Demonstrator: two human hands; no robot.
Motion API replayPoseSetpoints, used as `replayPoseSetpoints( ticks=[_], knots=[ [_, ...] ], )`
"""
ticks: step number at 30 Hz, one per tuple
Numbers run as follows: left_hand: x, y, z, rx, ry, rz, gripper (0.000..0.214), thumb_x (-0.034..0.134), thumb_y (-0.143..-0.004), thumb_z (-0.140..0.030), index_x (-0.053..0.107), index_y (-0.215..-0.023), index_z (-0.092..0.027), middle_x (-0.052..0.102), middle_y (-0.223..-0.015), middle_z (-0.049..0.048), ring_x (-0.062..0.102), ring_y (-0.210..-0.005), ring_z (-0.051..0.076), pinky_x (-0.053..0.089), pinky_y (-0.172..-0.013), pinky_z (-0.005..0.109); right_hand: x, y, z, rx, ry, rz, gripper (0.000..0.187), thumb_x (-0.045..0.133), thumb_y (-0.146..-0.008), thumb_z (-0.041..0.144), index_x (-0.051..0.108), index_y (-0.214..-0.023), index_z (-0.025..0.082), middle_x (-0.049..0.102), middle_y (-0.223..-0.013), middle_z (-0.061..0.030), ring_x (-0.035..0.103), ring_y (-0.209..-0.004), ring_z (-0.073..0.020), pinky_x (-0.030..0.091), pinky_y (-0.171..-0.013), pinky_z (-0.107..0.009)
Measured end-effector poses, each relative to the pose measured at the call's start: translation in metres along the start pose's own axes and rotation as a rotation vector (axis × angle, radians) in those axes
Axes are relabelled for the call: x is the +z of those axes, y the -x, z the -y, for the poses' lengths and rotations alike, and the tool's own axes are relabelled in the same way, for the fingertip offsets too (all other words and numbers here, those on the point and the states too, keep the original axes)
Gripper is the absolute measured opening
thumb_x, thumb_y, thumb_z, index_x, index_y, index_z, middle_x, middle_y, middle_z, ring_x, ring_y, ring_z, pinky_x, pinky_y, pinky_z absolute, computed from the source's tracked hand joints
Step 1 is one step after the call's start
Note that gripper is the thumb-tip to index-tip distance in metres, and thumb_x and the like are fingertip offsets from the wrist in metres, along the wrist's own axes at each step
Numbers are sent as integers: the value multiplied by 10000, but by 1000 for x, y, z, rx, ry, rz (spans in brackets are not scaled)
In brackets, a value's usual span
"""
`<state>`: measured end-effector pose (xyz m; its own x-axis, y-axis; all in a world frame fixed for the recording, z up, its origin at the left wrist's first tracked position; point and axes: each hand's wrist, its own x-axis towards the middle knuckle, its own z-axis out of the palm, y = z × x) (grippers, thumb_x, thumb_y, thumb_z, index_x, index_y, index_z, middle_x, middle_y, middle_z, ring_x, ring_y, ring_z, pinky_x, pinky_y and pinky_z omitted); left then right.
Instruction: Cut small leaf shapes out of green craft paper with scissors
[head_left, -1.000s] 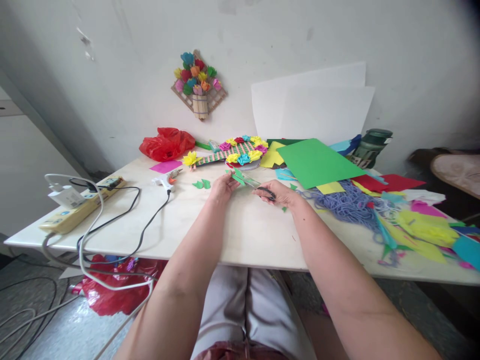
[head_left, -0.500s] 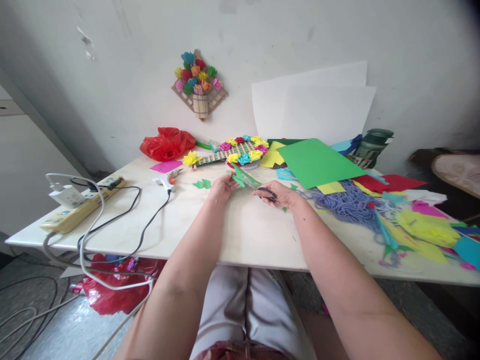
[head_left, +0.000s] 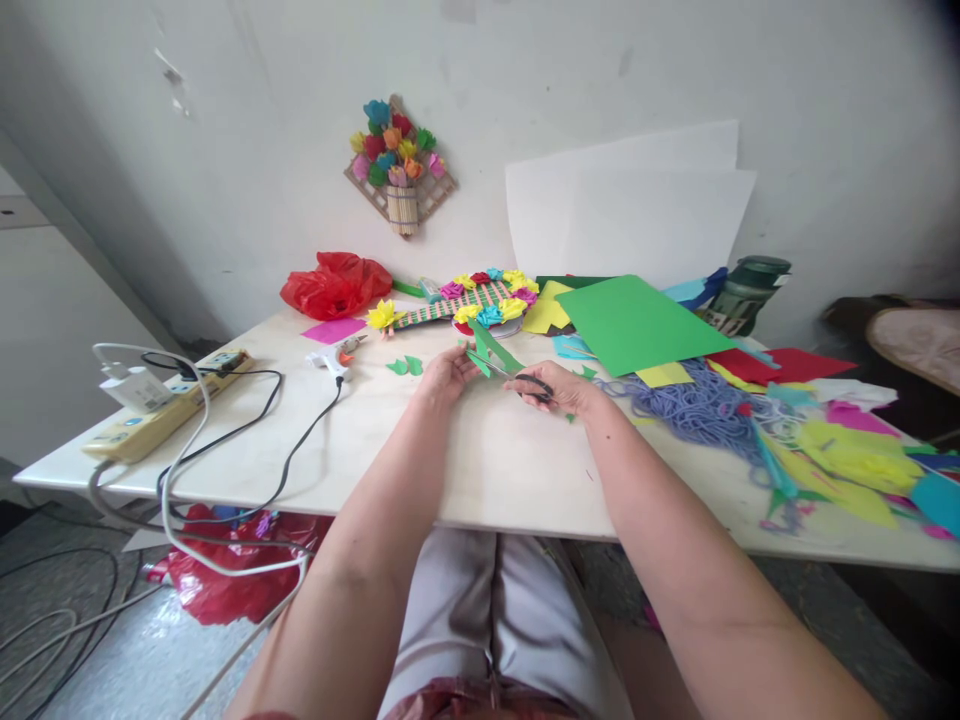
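Note:
My left hand (head_left: 447, 376) pinches a small piece of green paper (head_left: 491, 350) above the pale table (head_left: 495, 470). My right hand (head_left: 559, 388) grips black-handled scissors (head_left: 525, 379), whose blades reach into that green piece. Two cut green leaf shapes (head_left: 403, 366) lie just left of my left hand. A woven paper craft with coloured flowers (head_left: 480, 298) lies beyond both hands.
A glue gun (head_left: 335, 356) and its black cord lie to the left, with a power strip (head_left: 161, 405) near the left edge. A large green sheet (head_left: 637, 325), purple yarn (head_left: 697, 408) and coloured scraps fill the right side. A red bag (head_left: 335, 285) sits at the back.
The green paper piece has tilted more upright between my hands as the scissors work along it. Both hands stay in almost the same place.

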<state>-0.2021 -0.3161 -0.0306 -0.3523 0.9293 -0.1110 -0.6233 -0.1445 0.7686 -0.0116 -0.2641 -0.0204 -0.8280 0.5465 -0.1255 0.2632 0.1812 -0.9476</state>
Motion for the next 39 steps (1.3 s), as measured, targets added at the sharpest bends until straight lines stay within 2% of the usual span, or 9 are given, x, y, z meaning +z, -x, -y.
replayPoseSetpoints(
  ticks=[6,10,19,26,39],
  knots=[
    [-1,1,-2,-19,26,5,122,486,-782,-147,579,-727,-91,503,-461,-7,538,-436,103,512,-540,243,0,0,1,-2,-36,15,226,618,-691,305,577,-783,103,476,-458,48,331,-329,-27,184,-301,-170],
    [-2,0,-3,-28,43,6,123,475,-782,-129,577,-724,-91,427,-407,-38,515,-421,91,517,-562,239,1,1,2,-7,-59,17,221,618,-687,289,585,-788,95,465,-449,50,321,-332,-28,195,-309,-177],
    [-4,-1,-4,-36,59,16,118,464,-770,-100,566,-712,-82,360,-376,-58,493,-405,91,520,-557,248,-3,-4,-4,-37,-78,38,193,622,-687,280,572,-741,102,460,-445,48,306,-330,-24,184,-305,-172],
    [-5,-3,-3,-21,45,6,106,467,-756,-98,570,-741,-80,544,-510,17,571,-505,119,517,-585,260,-4,-5,-5,-37,-54,30,173,613,-686,260,580,-736,98,456,-436,49,295,-317,-20,173,-300,-174],
    [-3,0,-4,-30,40,-2,111,461,-760,-89,571,-749,-77,595,-576,50,607,-562,142,519,-595,265,-4,-2,-2,-23,-9,8,205,633,-666,282,590,-738,96,455,-428,53,304,-307,-24,170,-295,-184]
  ],
)
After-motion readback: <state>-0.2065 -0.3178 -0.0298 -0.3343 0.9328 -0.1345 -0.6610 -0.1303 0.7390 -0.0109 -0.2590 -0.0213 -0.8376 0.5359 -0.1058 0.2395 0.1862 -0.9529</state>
